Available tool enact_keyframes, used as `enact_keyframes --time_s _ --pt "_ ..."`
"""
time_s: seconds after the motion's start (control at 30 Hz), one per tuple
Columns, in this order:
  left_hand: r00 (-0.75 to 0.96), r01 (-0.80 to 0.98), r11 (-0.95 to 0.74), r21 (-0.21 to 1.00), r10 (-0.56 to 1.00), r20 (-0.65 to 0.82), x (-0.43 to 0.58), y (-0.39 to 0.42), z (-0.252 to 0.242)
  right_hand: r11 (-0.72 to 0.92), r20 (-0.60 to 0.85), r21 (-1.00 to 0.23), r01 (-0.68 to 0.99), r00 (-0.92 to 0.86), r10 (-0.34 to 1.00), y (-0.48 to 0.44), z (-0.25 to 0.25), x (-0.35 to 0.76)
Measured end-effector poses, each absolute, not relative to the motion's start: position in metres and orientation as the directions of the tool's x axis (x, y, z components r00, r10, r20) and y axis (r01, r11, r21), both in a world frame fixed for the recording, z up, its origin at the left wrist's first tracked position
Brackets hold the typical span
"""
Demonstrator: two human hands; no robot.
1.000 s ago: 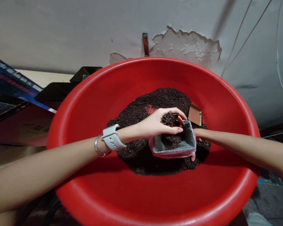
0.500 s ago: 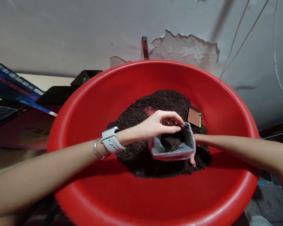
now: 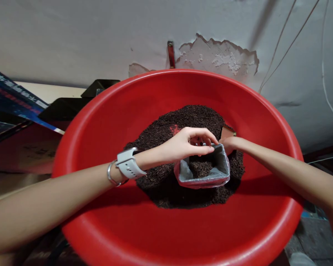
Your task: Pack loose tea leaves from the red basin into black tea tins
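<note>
A foil-lined bag (image 3: 202,181) with a pinkish outer side stands with its mouth up, partly filled with dark, dry flakes like loose tea. My left hand (image 3: 195,142) reaches over it from the left, thumb and fingers closed at its far rim. Dark bits cling to the palm side. Behind the bag's right corner is my right hand (image 3: 229,144), its fingers hidden. It lies against a small tan rectangular piece with a gold edge (image 3: 228,132), half covered by the hand. Around all this spreads a heap of the dark flakes (image 3: 166,192).
The heap lies in a large red basin (image 3: 177,232). A reddish patch (image 3: 174,129) shows on the heap. At left are black trays (image 3: 63,110) and a blue printed box (image 3: 13,96). Behind is a wall (image 3: 80,33) with peeling paint and hanging cords.
My right hand has moved up and away from low beside the bag to the tan piece, now partly covering it. My left hand stays at the bag's rim.
</note>
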State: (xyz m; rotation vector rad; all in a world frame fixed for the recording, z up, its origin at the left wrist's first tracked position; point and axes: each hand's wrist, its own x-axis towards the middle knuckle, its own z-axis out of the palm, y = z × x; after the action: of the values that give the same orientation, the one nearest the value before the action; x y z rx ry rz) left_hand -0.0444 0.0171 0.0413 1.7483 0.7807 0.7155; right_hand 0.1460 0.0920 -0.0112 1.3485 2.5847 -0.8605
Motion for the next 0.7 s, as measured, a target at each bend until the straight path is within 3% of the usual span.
enact_keyframes --time_s 0.1,0.17,0.23,0.3,0.4,0.47,0.6,0.7 --pt "0.559 0.197 -0.244 0.949 0.824 0.096 -0.044 0.016 0.044 0.491 -0.48 -0.077 0.868 -0.464 0.745 0.103 0.017 0.15" --pt "0.512 0.213 -0.235 0.948 0.854 0.097 -0.045 0.016 0.045 0.471 -0.38 -0.045 0.881 -0.451 0.808 0.106 0.034 0.153" --pt "0.449 0.213 -0.221 0.952 0.887 0.105 -0.046 0.017 0.044 0.44 -0.238 -0.178 0.88 -0.472 0.849 0.105 0.047 0.155" --pt "0.38 0.197 -0.22 0.956 0.916 0.132 -0.047 0.02 0.041 0.443 -0.126 -0.397 0.804 -0.526 0.841 0.102 0.054 0.155" --pt "0.265 0.185 -0.219 0.958 0.95 0.166 -0.049 0.028 0.034 0.396 -0.032 -0.733 0.553 -0.61 0.792 0.091 0.057 0.15" --pt "0.202 0.189 -0.192 0.963 0.967 0.153 -0.05 0.034 0.029 0.308 -0.004 -0.874 0.375 -0.641 0.768 0.081 0.057 0.143" --pt "0.175 0.216 -0.126 0.968 0.981 0.088 -0.054 0.044 0.023 0.185 0.043 -0.974 0.131 -0.693 0.72 0.06 0.054 0.13" --pt "0.196 0.233 -0.148 0.961 0.975 0.103 -0.055 0.047 0.022 0.142 0.065 -0.989 0.049 -0.711 0.7 0.05 0.052 0.124"
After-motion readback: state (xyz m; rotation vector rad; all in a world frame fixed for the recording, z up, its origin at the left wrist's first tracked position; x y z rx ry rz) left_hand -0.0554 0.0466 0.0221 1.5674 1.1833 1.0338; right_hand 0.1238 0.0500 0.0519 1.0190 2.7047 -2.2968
